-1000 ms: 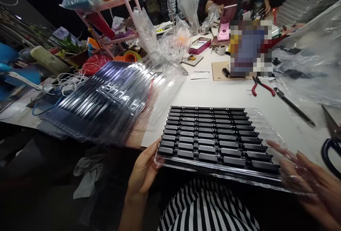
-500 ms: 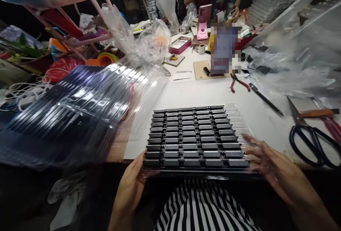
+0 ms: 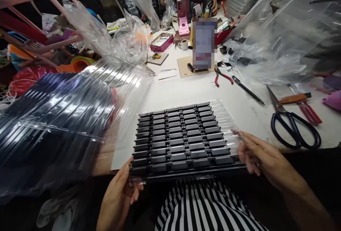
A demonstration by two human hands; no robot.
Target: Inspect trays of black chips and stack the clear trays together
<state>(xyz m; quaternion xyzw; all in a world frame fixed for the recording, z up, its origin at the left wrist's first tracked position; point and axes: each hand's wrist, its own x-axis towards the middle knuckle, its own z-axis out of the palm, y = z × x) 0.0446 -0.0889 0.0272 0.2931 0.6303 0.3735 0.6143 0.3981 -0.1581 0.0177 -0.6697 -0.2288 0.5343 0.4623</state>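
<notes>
White tabletop (image 3: pixel 170 91); clear ribbed tray (image 3: pixel 224 117); black parts (image 3: pixel 179 149) in rows.

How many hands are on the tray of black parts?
2: the left hand at the near left corner of the tray, the right hand at its right edge. No other hand shows there.

Coarse pixelation blurs the upright panel (image 3: pixel 204 43) beyond reading.

- The table (image 3: pixel 165 91) has a white top, with brown wood (image 3: pixel 104 158) at the left front.
- On its right side lie scissors (image 3: pixel 279 107) with dark handles.
- Near them lies a black pen (image 3: pixel 247 89); beside it, red-handled pliers (image 3: pixel 225 76).
- Farther back lies a beige board (image 3: pixel 183 69).
- Clear plastic trays (image 3: pixel 66 106) cover the left part.
</notes>
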